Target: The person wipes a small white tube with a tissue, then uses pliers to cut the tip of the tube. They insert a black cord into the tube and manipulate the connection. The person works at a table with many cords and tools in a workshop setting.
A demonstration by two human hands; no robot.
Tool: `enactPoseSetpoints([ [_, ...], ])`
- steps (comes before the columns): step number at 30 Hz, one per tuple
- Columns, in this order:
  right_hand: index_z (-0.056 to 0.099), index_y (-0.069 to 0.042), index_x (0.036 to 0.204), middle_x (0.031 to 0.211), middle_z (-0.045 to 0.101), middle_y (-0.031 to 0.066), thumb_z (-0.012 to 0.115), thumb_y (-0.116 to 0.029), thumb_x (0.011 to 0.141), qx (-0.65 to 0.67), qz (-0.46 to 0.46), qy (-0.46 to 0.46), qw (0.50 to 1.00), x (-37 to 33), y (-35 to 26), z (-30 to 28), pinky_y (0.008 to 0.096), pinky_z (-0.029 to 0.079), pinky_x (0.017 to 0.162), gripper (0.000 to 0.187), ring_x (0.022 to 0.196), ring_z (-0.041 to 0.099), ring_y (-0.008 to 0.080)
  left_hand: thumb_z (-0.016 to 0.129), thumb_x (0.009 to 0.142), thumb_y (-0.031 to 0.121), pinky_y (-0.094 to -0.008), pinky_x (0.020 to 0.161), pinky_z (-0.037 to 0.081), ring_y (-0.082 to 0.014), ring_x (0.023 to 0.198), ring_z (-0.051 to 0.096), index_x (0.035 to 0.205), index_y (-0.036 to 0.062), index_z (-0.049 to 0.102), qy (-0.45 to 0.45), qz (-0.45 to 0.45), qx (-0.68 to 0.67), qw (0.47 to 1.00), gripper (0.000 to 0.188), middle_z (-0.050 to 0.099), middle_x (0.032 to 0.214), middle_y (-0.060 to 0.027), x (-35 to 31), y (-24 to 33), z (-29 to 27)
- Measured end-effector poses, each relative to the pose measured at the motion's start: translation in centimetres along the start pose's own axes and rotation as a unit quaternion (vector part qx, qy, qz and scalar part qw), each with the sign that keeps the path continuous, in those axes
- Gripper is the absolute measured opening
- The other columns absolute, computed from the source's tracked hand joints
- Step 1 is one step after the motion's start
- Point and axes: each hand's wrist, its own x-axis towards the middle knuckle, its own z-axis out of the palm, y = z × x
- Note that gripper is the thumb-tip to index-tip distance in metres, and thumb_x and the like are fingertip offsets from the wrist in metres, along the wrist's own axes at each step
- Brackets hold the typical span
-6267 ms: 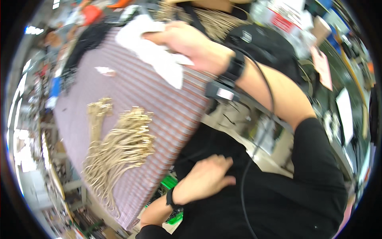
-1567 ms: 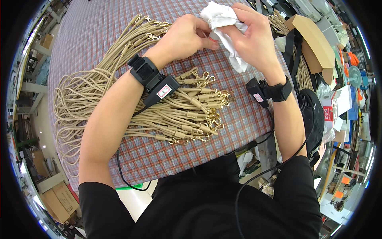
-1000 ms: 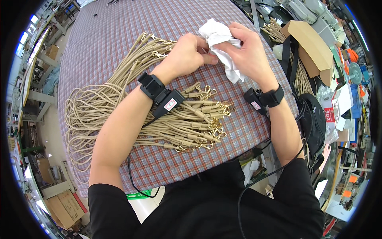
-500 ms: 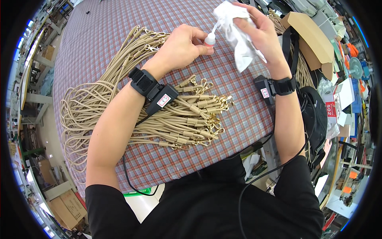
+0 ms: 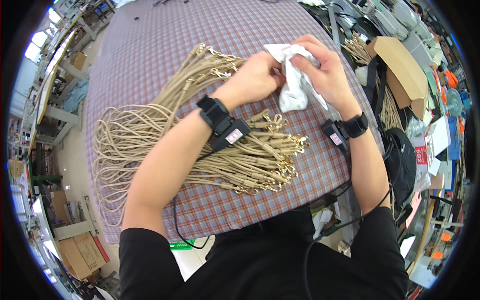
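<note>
Above the far half of the checked tablecloth [image 5: 235, 217], my two hands meet. My left hand [image 5: 254, 77] is closed around a small bottle, now hidden by the fingers and by a white cloth. Pinched in my right hand [image 5: 326, 75], the crumpled white cloth [image 5: 296, 92] is pressed up against the left fingertips. Under my left forearm lies a large bundle of beige cords [image 5: 135, 130] with gold-coloured metal clasps [image 5: 287, 167] at their ends. Another part of the bundle reaches up beyond my left wrist, with clasps beside that hand.
Right of the table stand an open cardboard box [image 5: 400, 72], more beige cords [image 5: 390, 107] and a black bag [image 5: 401, 160]. A black cable [image 5: 332, 231] runs from my right wrist across my body. A carton [image 5: 82, 255] sits low at the left.
The cloth has come down and left in my right hand to meet the left hand. The bottle's white nozzle, seen before, is now covered. The whole view has shifted slightly.
</note>
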Motion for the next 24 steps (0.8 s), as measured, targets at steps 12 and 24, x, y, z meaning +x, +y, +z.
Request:
enactPoseSetpoints([
  [12, 0.072, 0.006, 0.104, 0.106, 0.067, 0.0104, 0.07, 0.005, 0.096, -0.001, -0.015, 0.06, 0.998, -0.5, -0.1, 1.9, 0.0324, 0.053, 0.083, 0.009, 0.094, 0.067, 0.0232, 0.073, 0.087, 0.003, -0.0417, 0.077, 0.06, -0.0279, 0.081, 0.077, 0.105, -0.0049, 0.076, 0.04, -0.012, 0.004, 0.999, 0.021, 0.079, 0.088, -0.0202, -0.1, -1.3, 0.1],
  [24, 0.072, 0.002, 0.108, 0.104, 0.068, 0.0126, 0.07, 0.001, 0.098, -0.01, -0.044, 0.058, 0.997, -0.7, 0.0, 1.6, 0.0392, 0.055, 0.079, 0.011, 0.091, 0.068, 0.0313, 0.073, 0.092, 0.001, -0.0405, 0.087, 0.059, -0.0248, 0.096, 0.077, 0.114, -0.0046, 0.077, 0.019, -0.05, 0.049, 0.997, 0.023, 0.081, 0.104, -0.0165, -0.1, 0.6, -0.2],
])
